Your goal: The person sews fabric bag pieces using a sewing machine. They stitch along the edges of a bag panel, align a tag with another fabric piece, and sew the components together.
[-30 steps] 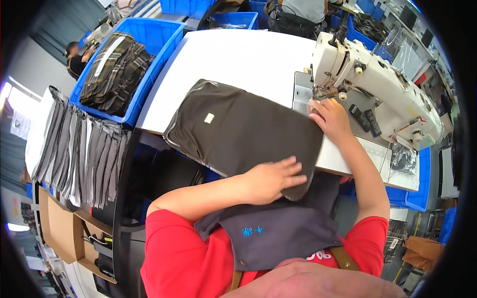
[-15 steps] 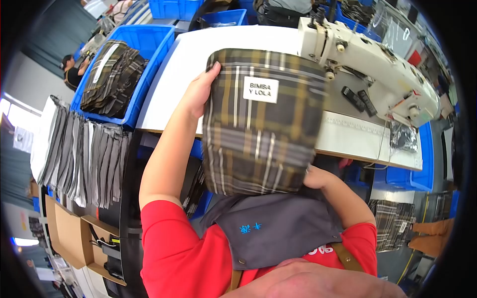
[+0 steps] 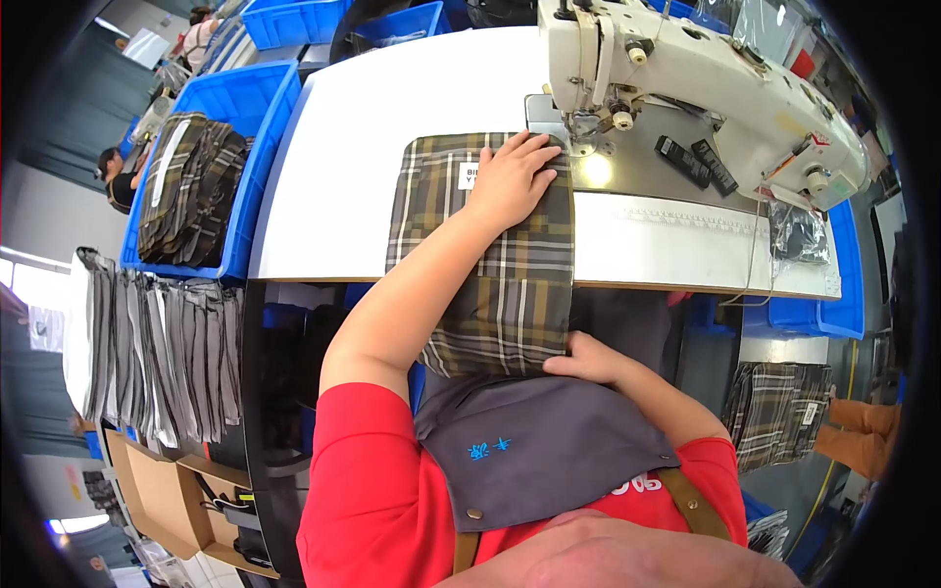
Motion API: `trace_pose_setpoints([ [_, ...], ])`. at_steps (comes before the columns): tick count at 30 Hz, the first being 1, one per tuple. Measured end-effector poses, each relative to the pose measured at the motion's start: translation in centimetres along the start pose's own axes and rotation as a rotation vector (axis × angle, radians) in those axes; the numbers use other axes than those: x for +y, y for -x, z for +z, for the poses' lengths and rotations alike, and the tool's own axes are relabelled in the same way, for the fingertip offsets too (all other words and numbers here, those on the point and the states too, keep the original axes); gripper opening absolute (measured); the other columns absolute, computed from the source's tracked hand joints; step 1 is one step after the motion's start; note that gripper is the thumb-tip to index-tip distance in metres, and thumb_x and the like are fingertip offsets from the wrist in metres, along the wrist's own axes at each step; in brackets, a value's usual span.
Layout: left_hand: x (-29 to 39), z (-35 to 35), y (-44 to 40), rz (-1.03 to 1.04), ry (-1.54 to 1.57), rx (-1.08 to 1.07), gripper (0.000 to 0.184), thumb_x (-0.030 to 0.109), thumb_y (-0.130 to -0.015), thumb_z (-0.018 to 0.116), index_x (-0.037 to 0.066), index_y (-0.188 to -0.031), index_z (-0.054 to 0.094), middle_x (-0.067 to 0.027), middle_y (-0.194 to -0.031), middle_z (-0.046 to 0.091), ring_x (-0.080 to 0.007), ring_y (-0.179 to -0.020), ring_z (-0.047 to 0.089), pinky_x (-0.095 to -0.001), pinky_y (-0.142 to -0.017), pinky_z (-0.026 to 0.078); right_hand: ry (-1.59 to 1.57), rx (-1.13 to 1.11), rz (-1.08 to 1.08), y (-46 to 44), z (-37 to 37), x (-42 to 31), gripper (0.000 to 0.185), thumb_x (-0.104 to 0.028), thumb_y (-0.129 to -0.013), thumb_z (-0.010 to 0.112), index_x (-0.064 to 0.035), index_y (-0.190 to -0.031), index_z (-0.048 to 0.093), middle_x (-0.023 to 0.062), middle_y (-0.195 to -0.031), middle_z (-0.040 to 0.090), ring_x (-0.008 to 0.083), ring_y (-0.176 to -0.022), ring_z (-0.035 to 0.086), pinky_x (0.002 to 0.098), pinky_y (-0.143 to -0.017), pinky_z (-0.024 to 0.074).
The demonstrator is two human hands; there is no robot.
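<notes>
A plaid fabric panel [image 3: 520, 299] in brown, black and white lies partly on the white sewing table, its near end hanging over the edge toward my apron. My left hand [image 3: 512, 181] rests flat on its upper part, fingers spread, and partly covers a white lettered label [image 3: 469, 176]. At the lower right corner, my right hand [image 3: 588, 358] pinches the panel's edge. The sewing machine [image 3: 613, 73] stands just right of the panel's far corner, with its needle area [image 3: 586, 132] lit and close to my left fingertips.
A blue bin [image 3: 265, 186] of stacked plaid pieces [image 3: 186, 196] stands left. Grey and white fabric strips [image 3: 167, 343] hang below it. Two black packets [image 3: 683, 162] lie by the machine, near a ruler strip [image 3: 686, 218]. More plaid pieces [image 3: 774, 412] sit lower right.
The panel has come down from in front of me onto the table, left of the needle. My left hand has gone from its left edge to flat on top; the right still holds the lower corner.
</notes>
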State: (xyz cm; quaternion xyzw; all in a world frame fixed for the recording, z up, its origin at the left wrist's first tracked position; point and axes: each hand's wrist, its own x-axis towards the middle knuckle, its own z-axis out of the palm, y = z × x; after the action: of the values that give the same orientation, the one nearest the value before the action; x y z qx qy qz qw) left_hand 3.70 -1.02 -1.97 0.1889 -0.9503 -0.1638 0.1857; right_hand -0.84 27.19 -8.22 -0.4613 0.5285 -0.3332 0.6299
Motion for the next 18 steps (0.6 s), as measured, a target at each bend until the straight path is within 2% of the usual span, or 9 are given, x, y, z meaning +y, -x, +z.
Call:
trace_pose_setpoints([
  [1, 0.1, 0.5, -0.4, -0.013, -0.026, -0.008, 0.042, 0.034, -0.105, 0.059, 0.018, -0.143, 0.064, -0.0031, -0.158, 0.054, -0.0292, -0.153, 0.039, -0.0621, -0.115, 0.036, -0.007, 0.002, 0.017, -0.1, 0.2, 0.3, 0.062, -0.042, -0.101, 0.070, 0.0048, -0.142, 0.060, 0.0165, -0.133, 0.069, 0.0242, -0.121, 0.064, 0.0357, -0.108, 0.0479],
  [5, -0.6, 1.5, -2.1, 0.006, -0.077, 0.023, 0.046, 0.038, -0.104, 0.058, 0.018, -0.145, 0.062, -0.0036, -0.158, 0.053, -0.0284, -0.152, 0.040, -0.0604, -0.114, 0.037, -0.092, -0.012, 0.004, -0.3, 0.1, 2.5, 0.061, -0.044, -0.103, 0.067, 0.0042, -0.140, 0.061, 0.0170, -0.131, 0.071, 0.0236, -0.120, 0.065, 0.0356, -0.105, 0.0494],
  [8, -0.8, 1.8, -3.4, 0.020, -0.107, 0.035, 0.045, 0.037, -0.104, 0.058, 0.017, -0.144, 0.063, -0.0044, -0.157, 0.055, -0.0281, -0.151, 0.042, -0.0589, -0.113, 0.038, -0.005, 0.003, -0.079, -0.7, -0.8, 1.5, 0.058, -0.044, -0.106, 0.062, 0.0043, -0.138, 0.062, 0.0190, -0.127, 0.072, 0.0268, -0.116, 0.068, 0.0361, -0.103, 0.0511],
  [10, -1.1, 2.0, -4.0, 0.027, -0.113, 0.030, 0.045, 0.037, -0.104, 0.059, 0.016, -0.143, 0.064, -0.0053, -0.156, 0.056, -0.0283, -0.150, 0.043, -0.0577, -0.113, 0.039, 0.142, 0.059, -0.113, -0.7, -1.1, 0.2, 0.056, -0.045, -0.107, 0.057, 0.0050, -0.131, 0.066, 0.0241, -0.117, 0.074, 0.0363, -0.108, 0.071, 0.0394, -0.097, 0.0540],
  [11, -1.2, 2.0, -4.2, 0.026, -0.098, 0.033, 0.045, 0.037, -0.104, 0.059, 0.015, -0.143, 0.064, -0.0057, -0.155, 0.056, -0.0286, -0.150, 0.043, -0.0575, -0.112, 0.039, 0.138, 0.061, -0.111, -0.8, -1.3, 0.4, 0.056, -0.045, -0.107, 0.057, 0.0050, -0.131, 0.066, 0.0241, -0.117, 0.074, 0.0363, -0.108, 0.071, 0.0394, -0.097, 0.0540],
  [14, -1.3, 1.9, -4.2, 0.036, -0.103, 0.041, 0.045, 0.036, -0.104, 0.059, 0.014, -0.142, 0.064, -0.0062, -0.154, 0.057, -0.0292, -0.150, 0.044, -0.0554, -0.111, 0.041, 0.361, 0.125, -0.099, -0.6, -1.7, 0.7, 0.054, -0.048, -0.105, 0.059, 0.0029, -0.118, 0.072, 0.0259, -0.106, 0.074, 0.0429, -0.099, 0.070, 0.0454, -0.088, 0.0568],
  [16, -1.2, 1.9, -4.2, 0.036, -0.150, 0.031, 0.046, 0.036, -0.103, 0.060, 0.015, -0.143, 0.064, -0.0061, -0.155, 0.056, -0.0290, -0.151, 0.042, -0.0540, -0.108, 0.042, 0.864, 0.239, -0.084, 1.1, -2.4, -1.3, 0.049, -0.049, -0.101, 0.063, -0.0005, -0.102, 0.075, 0.0224, -0.097, 0.074, 0.0411, -0.091, 0.071, 0.0484, -0.079, 0.0572],
  [17, -1.2, 1.8, -4.1, 0.044, -0.142, 0.030, 0.046, 0.036, -0.103, 0.060, 0.015, -0.143, 0.064, -0.0061, -0.155, 0.056, -0.0290, -0.151, 0.042, -0.0540, -0.108, 0.042, 0.894, 0.298, -0.110, 2.3, -2.7, -2.8, 0.043, -0.047, -0.098, 0.066, -0.0047, -0.095, 0.076, 0.0161, -0.092, 0.075, 0.0357, -0.087, 0.072, 0.0463, -0.074, 0.0572],
  [18, -1.2, 1.7, -4.0, 0.067, -0.181, 0.076, 0.044, 0.035, -0.102, 0.061, 0.014, -0.140, 0.066, -0.0064, -0.152, 0.059, -0.0287, -0.147, 0.047, -0.0531, -0.106, 0.043, 0.812, 0.426, -0.232, 3.2, -3.0, -3.4, 0.035, -0.042, -0.097, 0.068, -0.0072, -0.095, 0.077, 0.0123, -0.090, 0.075, 0.0343, -0.085, 0.072, 0.0442, -0.073, 0.0572],
])
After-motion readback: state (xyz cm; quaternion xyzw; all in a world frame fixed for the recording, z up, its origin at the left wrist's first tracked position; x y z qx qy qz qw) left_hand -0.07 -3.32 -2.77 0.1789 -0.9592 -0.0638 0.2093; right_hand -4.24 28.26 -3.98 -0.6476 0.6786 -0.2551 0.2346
